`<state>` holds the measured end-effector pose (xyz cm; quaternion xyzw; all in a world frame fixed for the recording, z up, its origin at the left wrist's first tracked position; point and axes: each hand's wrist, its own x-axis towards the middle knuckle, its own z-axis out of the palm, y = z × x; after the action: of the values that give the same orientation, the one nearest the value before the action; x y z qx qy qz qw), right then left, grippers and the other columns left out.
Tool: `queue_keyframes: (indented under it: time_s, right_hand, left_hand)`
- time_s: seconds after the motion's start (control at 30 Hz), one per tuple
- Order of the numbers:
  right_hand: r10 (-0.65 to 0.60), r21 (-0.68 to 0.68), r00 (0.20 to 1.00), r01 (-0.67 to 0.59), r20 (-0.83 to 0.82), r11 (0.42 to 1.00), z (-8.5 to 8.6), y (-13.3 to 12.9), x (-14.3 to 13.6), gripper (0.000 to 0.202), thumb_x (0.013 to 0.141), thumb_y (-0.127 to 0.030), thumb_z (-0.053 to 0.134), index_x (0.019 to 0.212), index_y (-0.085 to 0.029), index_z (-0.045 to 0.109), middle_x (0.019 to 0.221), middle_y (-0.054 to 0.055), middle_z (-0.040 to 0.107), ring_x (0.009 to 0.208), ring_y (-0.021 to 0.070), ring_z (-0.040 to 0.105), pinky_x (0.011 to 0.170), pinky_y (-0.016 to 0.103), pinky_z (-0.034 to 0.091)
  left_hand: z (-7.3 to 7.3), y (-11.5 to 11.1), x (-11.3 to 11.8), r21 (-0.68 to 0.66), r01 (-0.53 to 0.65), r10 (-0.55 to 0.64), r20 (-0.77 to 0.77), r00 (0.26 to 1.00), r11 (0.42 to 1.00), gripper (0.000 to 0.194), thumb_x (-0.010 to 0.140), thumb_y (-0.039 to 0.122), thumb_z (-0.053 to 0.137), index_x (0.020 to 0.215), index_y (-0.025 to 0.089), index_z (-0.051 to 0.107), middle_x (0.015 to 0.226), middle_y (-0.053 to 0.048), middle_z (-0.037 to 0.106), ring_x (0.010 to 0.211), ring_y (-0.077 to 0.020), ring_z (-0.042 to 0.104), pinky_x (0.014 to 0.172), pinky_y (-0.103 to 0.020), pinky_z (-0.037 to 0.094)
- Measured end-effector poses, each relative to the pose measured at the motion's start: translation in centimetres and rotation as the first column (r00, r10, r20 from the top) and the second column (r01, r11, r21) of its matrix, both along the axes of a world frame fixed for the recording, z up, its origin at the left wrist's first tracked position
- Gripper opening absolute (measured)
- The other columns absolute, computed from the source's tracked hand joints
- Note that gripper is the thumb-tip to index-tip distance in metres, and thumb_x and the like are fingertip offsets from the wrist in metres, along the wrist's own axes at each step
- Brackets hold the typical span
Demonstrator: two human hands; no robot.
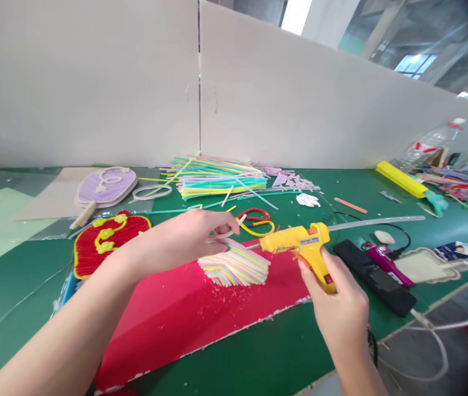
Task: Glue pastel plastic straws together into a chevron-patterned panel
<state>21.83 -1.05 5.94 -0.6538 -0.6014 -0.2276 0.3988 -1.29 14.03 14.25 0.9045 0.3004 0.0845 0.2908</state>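
My right hand [339, 297] is wrapped round the handle of a yellow glue gun [295, 241], whose nozzle points left. A clear glue stick [376, 223] sticks out of its back. Between the fingers of my left hand [205, 234] is a short pale pipe cleaner piece [241, 221], held above a striped pastel panel [236, 267]. The panel, made of pink, yellow, white and blue strips side by side, lies on a red sheet [168, 319]. The nozzle tip is close to the panel's upper edge; whether they touch, I cannot tell.
Behind lie bundled pipe cleaners [221, 179] and red-yellow scissors [256, 221]. A red fan-shaped piece [110, 242] and a lilac one [107, 187] are at left. At right are a black power strip [374, 278], cables and a plastic bottle [428, 146].
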Motion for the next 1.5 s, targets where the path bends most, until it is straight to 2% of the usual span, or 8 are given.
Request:
queue_keyframes:
  time_s: [0.3,0.53,1.1,1.5]
  right_hand:
    - [-0.006,-0.02,1.0,0.006,-0.008,1.0,0.1,-0.4,0.3,0.024,0.084,-0.017,0.062,0.107,-0.01,0.062,0.086,0.01,0.068,0.073,0.0173,0.066,0.065,0.025,0.054]
    - [-0.008,-0.009,1.0,0.008,-0.002,1.0,0.1,-0.7,0.5,0.024,0.083,-0.015,0.063,0.106,-0.009,0.062,0.087,0.011,0.068,0.075,0.0168,0.066,0.068,0.023,0.053]
    - [-0.05,-0.003,0.998,0.05,0.028,0.999,0.0,-1.3,1.0,0.026,0.085,-0.02,0.06,0.11,-0.014,0.062,0.089,0.01,0.069,0.075,0.0185,0.067,0.071,0.027,0.055]
    - [-0.043,-0.032,0.999,0.043,0.008,0.999,0.1,-1.7,1.3,0.026,0.086,-0.021,0.06,0.111,-0.016,0.061,0.089,0.009,0.068,0.075,0.0181,0.066,0.068,0.027,0.053]
  left_hand:
    - [-0.1,0.1,0.1,-0.002,0.0,0.0,-0.008,1.0,1.0,0.022,0.085,0.027,0.054,0.106,0.028,0.061,0.098,0.003,0.069,0.08,-0.0122,0.062,0.064,-0.02,0.042]
    - [0.1,0.0,0.1,0.002,-0.009,0.009,-0.026,1.0,1.0,0.023,0.085,0.028,0.054,0.107,0.028,0.061,0.098,0.003,0.069,0.08,-0.0121,0.062,0.064,-0.019,0.043]
    - [0.3,-0.1,0.1,-0.01,-0.009,0.009,-0.037,0.999,1.0,0.026,0.085,0.03,0.05,0.109,0.026,0.06,0.097,0.0,0.069,0.079,-0.0148,0.063,0.063,-0.022,0.042]
    - [0.1,0.1,0.0,-0.005,-0.026,0.025,-0.046,0.999,1.0,0.027,0.085,0.031,0.051,0.111,0.028,0.059,0.098,0.001,0.069,0.079,-0.015,0.063,0.061,-0.022,0.042]
